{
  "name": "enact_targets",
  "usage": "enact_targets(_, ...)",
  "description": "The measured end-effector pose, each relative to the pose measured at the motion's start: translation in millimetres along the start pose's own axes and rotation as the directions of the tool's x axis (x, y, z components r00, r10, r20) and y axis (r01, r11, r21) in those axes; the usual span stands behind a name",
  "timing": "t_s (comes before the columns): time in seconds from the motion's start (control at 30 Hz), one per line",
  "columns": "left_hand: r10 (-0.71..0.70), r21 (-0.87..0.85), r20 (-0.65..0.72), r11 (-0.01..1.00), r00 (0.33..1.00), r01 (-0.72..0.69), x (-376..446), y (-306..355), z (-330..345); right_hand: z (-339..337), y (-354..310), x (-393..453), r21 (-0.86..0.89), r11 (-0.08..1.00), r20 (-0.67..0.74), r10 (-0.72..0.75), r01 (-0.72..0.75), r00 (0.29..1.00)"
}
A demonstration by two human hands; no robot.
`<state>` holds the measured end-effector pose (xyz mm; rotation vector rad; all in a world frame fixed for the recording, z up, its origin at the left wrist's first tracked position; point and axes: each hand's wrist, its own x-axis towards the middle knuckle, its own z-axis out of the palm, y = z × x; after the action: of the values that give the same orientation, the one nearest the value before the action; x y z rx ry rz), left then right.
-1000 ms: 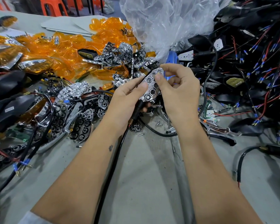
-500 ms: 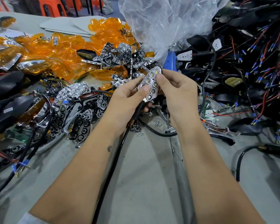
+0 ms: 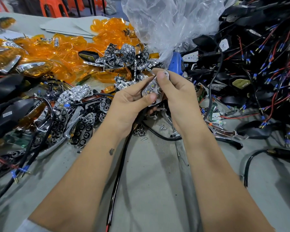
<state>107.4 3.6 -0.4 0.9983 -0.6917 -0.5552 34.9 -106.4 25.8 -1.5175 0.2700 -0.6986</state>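
Presently, head view, centre frame: we hold one chrome reflector plate (image 3: 153, 88), long axis near upright, leaning right. Left hand (image 3: 129, 101) grips its lower end, thumb across the face; right hand (image 3: 179, 96) pinches the upper tip. A black cable (image 3: 119, 173) trails down-frame from under the left hand.

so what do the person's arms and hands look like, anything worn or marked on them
Both forearms are bare, and the left hand and right hand wear no gloves, rings or watch. A small dark mark sits on the left forearm. A pale sleeve edge shows near the left elbow.
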Motion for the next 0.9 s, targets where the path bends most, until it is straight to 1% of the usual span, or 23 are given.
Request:
enact_targets(0.23, 0.054, 0.107, -0.044, 0.993, 0.998, -0.049, 0.4, 1.7, 3.5, -2.2, 5.9, 2.0, 0.022, 0.997, -0.025, -0.07, 0.07, 0.997)
enact_targets(0.33, 0.014, 0.116, -0.109, 0.993, 0.994, -0.001, 0.4, 0.3, 2.5, -0.5, 7.5, 1.6, 0.019, 0.997, -0.039, -0.073, 0.074, 0.997)
enact_targets(0.4, -0.039, 0.098, -0.164, 0.994, 0.986, 0.056, -0.2, -1.1, 4.0, -1.0, 9.4, 3.3, -0.003, 1.0, -0.045, -0.018, 0.018, 0.999)
enact_targets(0.43, -0.057, 0.084, -0.188, 0.994, 0.98, 0.074, 0.2, -1.7, 4.9, -1.4, 10.0, 4.8, 0.004, 0.999, -0.043, 0.035, -0.035, 0.998)
enact_targets(0.5, -0.083, 0.045, -0.231, 0.994, 0.969, 0.096, 1.0, -0.6, 6.1, -3.0, 10.7, 7.9, 0.085, 0.986, -0.001, 0.143, -0.142, 0.99)
enact_targets(0.53, -0.088, 0.027, -0.243, 0.995, 0.966, 0.098, 1.5, 0.4, 5.4, -4.0, 11.0, 8.9, 0.13, 0.978, 0.027, 0.163, -0.165, 0.986)
enact_targets(0.6, -0.093, -0.01, -0.249, 0.996, 0.964, 0.094, 1.8, 2.5, 5.3, -3.5, 11.4, 9.3, 0.171, 0.973, 0.061, 0.149, -0.157, 0.987)
enact_targets(0.67, -0.12, -0.07, -0.249, 0.992, 0.961, 0.105, 0.7, 3.6, 5.9, -1.6, 13.6, 7.2, 0.137, 0.983, 0.093, 0.108, -0.12, 0.99)
enact_targets(0.77, -0.167, -0.139, -0.255, 0.981, 0.952, 0.135, -0.2, 5.7, 5.4, 2.2, 16.8, 2.6, -0.058, 0.998, 0.127, 0.026, -0.018, 0.992)
enact_targets(0.83, -0.191, -0.127, -0.231, 0.978, 0.954, 0.165, -0.4, 8.3, 3.9, 4.2, 16.6, 0.8, -0.102, 0.995, 0.101, -0.006, 0.016, 0.995)
enact_targets(0.9, -0.2, -0.05, -0.184, 0.98, 0.962, 0.194, -1.6, 11.6, 3.2, 4.3, 15.0, -0.3, -0.127, 0.991, 0.06, -0.03, 0.037, 0.998)
